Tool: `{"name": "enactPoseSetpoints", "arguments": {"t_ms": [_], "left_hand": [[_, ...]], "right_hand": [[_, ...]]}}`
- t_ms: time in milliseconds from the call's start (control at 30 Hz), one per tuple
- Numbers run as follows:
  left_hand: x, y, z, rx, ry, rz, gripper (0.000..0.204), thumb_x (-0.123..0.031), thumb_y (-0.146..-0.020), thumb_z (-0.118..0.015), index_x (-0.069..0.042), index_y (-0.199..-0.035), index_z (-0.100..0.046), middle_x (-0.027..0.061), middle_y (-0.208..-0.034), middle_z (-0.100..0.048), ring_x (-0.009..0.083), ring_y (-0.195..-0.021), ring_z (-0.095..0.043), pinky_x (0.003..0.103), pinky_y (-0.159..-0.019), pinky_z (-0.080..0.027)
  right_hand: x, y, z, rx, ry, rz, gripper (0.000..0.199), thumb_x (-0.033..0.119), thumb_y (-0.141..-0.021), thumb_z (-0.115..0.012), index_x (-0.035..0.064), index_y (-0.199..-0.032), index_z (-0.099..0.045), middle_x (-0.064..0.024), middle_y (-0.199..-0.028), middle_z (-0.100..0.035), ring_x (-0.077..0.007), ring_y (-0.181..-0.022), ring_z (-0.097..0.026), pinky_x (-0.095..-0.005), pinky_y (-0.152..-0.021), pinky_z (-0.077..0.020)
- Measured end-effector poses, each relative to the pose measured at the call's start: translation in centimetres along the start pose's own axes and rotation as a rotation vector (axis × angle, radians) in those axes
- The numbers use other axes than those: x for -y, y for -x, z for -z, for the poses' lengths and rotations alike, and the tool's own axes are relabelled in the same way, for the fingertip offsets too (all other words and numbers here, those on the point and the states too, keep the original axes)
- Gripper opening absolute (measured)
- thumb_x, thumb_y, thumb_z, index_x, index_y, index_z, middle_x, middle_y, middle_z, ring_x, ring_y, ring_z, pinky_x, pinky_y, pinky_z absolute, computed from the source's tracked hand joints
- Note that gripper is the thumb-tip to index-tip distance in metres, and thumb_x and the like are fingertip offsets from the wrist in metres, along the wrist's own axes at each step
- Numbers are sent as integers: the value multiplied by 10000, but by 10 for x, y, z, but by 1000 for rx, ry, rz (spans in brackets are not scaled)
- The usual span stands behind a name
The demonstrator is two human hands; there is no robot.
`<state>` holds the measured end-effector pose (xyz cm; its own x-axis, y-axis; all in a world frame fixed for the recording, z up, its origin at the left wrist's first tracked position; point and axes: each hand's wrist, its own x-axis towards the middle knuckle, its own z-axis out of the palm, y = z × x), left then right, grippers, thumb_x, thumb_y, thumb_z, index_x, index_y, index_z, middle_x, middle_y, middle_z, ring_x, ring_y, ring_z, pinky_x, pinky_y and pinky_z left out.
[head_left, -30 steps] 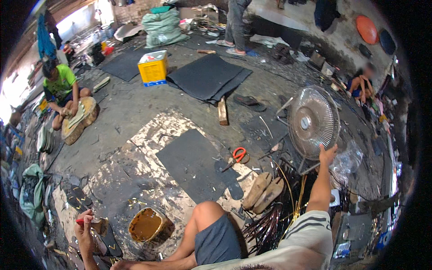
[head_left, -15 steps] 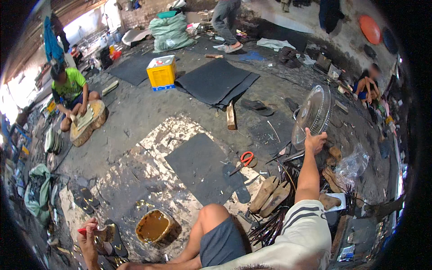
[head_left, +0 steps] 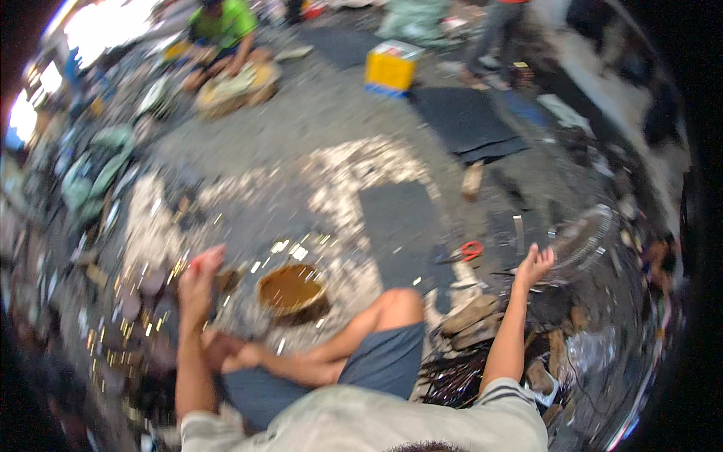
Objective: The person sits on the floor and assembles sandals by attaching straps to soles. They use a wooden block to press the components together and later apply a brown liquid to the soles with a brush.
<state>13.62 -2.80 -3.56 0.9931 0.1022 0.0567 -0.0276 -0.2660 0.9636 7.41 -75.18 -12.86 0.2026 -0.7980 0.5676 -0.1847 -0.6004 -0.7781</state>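
My left hand [head_left: 200, 277] is closed round a red-handled brush, blurred by motion; it hangs just left of a tub [head_left: 325, 309] of brown liquid. Off to the right, my right hand [head_left: 535, 266] has its fingers apart and holds nothing. It is beside a round fan [head_left: 586, 242] with a wire cage, and I see a small gap between them. Red-handled scissors [head_left: 471, 251] lie to the left of that hand, by a dark flat sheet [head_left: 395, 226]. Below it are wooden shoe lasts [head_left: 471, 316] and a heap of thin dark strips [head_left: 459, 377].
Stacked black sheets [head_left: 467, 120] lie at the far right, next to a yellow box [head_left: 391, 69]. At the far left a person in a green shirt [head_left: 230, 30] sits by a wooden block [head_left: 260, 87]. Another person's legs [head_left: 493, 41] stand at the back. Clear plastic [head_left: 591, 354] lies at right.
My view has swung left and down, blurring the scene. My right hand has let go of the fan's rim and opened. My left hand, still holding the brush, has come up beside the tub.
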Motion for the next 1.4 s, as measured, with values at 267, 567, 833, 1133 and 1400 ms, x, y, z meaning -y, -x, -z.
{"name": "enactPoseSetpoints", "arguments": {"t_ms": [267, 567, 833, 1133, 1400], "left_hand": [[45, 35, -67, 271, 107, -10, 286, -262, -1047, -509, -40, -1204, -599, 54, -1182, -624, 135, -1066, -581, 302, -964, -471], [49, 86, -9, 221, -173, -347, 365, -375, -954, -622, -64, -1144, -610, 159, -1305, -538, 298, -1219, -510, 415, -1025, -414], [123, 155, 228, -1402, -673, -55, 673, -501, -744, -834, -26, -1083, -498, 144, -1089, -494, 289, -1055, -477, 427, -971, -383], [92, 191, 230, -1243, -909, -131, 263, -213, -988, -579, -20, -1143, -671, 137, -1131, -657, 248, -1045, -578, 373, -938, -443], [83, 229, 100, -490, -565, -13, 482, -142, -922, -641, -58, -1388, -548, 161, -1422, -512, 298, -1355, -443, 408, -1125, -322]], "right_hand": [[296, 329, -53, 1409, -546, 603, 597, 142, -878, -708, 67, -1422, -473, -174, -1254, -598, -326, -1193, -547, -419, -1044, -416], [330, 432, -49, 1792, -662, 600, 309, 80, -821, -727, 20, -1106, -625, -129, -1037, -661, -271, -927, -639, -384, -829, -494], [250, 353, -93, 1355, -598, -453, 270, 226, -972, -653, -17, -1087, -680, -60, -1025, -689, -142, -936, -634, -294, -812, -517], [258, 394, -124, 1647, -350, 233, 402, 366, -871, -741, -2, -1031, -713, -166, -898, -723, -254, -821, -668, -401, -754, -514], [266, 421, -123, 1537, -300, 619, 219, 148, -844, -751, 37, -1030, -717, -143, -974, -716, -305, -912, -675, -408, -847, -526]]}}
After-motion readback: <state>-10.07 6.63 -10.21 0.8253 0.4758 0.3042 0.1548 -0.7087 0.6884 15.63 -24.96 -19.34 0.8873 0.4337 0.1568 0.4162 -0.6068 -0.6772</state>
